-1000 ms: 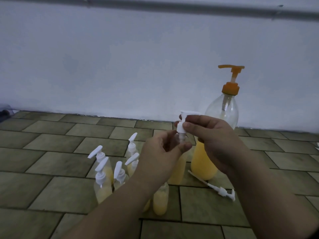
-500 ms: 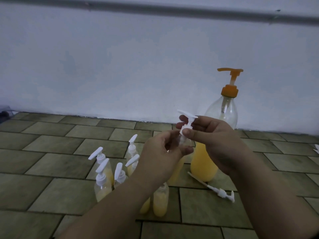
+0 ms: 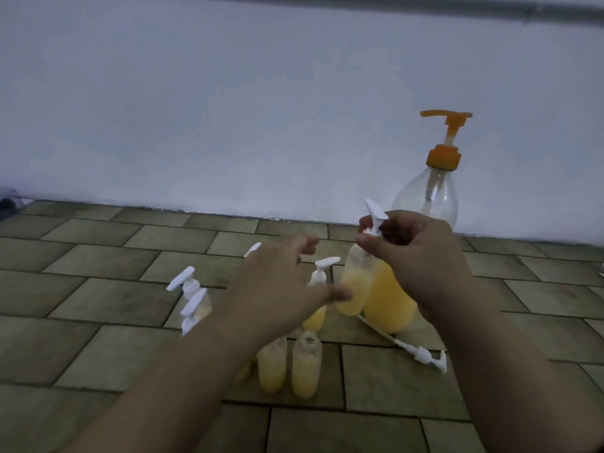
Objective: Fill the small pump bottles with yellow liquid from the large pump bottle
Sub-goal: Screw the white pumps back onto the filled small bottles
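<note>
My right hand (image 3: 421,256) pinches the white pump cap of a small bottle (image 3: 354,289) half full of yellow liquid, which hangs from it in the air. My left hand (image 3: 281,289) is off that bottle, fingers spread loosely, its thumb tip near the bottle's lower side. Behind stands the large clear bottle (image 3: 392,299) with an orange pump (image 3: 446,138), its lower part yellow. On the floor stand several small capped bottles (image 3: 192,299) and two uncapped ones (image 3: 305,371) holding yellow liquid.
A loose white pump with its long tube (image 3: 421,354) lies on the tiled floor (image 3: 98,322) to the right of the uncapped bottles. A white wall (image 3: 228,109) rises just behind the bottles.
My left hand has let go of the small bottle and dropped down and left. The bottle now hangs from my right hand by its pump cap.
</note>
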Available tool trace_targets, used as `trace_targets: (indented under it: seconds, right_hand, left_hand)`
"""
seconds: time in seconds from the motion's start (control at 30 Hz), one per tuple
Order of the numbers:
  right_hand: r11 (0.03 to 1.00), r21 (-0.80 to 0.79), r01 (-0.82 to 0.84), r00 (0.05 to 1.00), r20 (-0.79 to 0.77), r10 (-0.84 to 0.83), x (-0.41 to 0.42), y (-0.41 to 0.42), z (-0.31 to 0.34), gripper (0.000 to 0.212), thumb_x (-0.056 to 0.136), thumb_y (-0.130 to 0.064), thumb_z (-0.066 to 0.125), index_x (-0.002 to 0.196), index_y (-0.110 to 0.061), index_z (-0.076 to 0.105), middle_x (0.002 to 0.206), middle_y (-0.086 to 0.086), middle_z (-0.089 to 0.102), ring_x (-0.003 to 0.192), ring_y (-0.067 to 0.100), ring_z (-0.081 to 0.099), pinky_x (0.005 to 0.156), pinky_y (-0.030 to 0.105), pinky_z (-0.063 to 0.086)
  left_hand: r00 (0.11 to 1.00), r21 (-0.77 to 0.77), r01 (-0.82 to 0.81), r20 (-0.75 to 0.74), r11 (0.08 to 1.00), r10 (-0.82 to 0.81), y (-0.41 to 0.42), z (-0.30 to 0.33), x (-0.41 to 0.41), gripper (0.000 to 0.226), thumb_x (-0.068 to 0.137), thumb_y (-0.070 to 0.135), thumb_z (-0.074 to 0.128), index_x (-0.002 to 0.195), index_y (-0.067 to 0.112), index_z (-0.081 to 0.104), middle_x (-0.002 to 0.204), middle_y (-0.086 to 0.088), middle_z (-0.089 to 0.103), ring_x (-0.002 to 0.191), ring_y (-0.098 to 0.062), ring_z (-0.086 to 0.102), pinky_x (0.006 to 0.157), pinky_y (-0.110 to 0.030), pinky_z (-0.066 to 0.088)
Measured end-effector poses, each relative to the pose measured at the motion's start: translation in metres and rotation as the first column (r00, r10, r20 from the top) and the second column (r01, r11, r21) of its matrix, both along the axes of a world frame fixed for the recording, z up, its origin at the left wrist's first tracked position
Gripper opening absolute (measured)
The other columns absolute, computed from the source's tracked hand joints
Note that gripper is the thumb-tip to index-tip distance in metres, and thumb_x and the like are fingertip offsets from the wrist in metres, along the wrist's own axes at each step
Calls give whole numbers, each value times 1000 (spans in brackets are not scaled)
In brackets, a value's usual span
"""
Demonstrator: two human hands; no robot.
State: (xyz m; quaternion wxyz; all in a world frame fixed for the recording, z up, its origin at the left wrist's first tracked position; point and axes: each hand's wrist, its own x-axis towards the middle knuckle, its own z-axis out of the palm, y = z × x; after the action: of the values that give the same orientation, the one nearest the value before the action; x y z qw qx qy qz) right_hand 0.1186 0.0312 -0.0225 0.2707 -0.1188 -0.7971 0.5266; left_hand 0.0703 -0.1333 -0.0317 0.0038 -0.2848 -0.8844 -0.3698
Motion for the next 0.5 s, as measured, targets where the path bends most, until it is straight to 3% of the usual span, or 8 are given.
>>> trace_targets:
  seconds: [0.07, 0.17, 0.3, 0.5]
  right_hand:
    - [998, 58, 24, 998, 58, -27, 1, 3, -12, 19, 78, -18, 74, 88, -32, 68, 81, -14, 67, 74, -2, 61, 57, 8, 42]
    - [991, 126, 34, 990, 128, -51, 0, 4, -30, 18, 78, -19, 74, 89, -32, 68, 79, -15, 64, 71, -3, 57, 57, 9, 37]
    - [980, 195, 41, 980, 182, -77, -9, 8, -57, 17, 77, -17, 76, 93, -22, 72, 82, -9, 67, 79, 0, 58, 61, 12, 38]
    - [977, 206, 60, 968, 228, -107, -23, 9, -85, 23, 78, -12, 75, 101, -17, 72, 80, -11, 63, 75, -5, 55, 59, 5, 35]
  left_hand:
    - [986, -304, 7, -159, 953, -58, -8, -3, 10, 76, 65, 66, 67, 131, 38, 43, 132, 18, 46, 122, -6, 39, 105, -35, 32]
    - [976, -547, 43, -157, 836, -153, -6, -21, 20, 79, 69, 69, 61, 135, 32, 37, 139, 10, 41, 130, -13, 29, 110, -41, 16]
    - [959, -622, -31, -238, 782, -151, 1, -38, 24, 78, 74, 61, 61, 136, 22, 34, 137, 4, 43, 130, -18, 29, 110, -45, 5]
    - [950, -702, -13, -231, 712, -210, 9, -46, 20, 51, 77, 47, 68, 115, 18, 53, 128, 1, 49, 129, -21, 28, 108, -52, -4]
